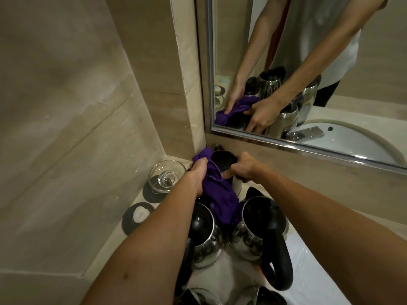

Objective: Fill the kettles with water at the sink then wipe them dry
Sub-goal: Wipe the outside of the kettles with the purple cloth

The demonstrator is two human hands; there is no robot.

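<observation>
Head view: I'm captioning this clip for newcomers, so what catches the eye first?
A purple cloth gripped by the left hand against the far kettle in the corner, which the right hand holds. Nearer, two steel kettles stand side by side, and the mirror above repeats the scene.

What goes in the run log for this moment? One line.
step: wiping far kettle | left hand: grips purple cloth | right hand: holds kettle | place: counter corner by mirror
</observation>
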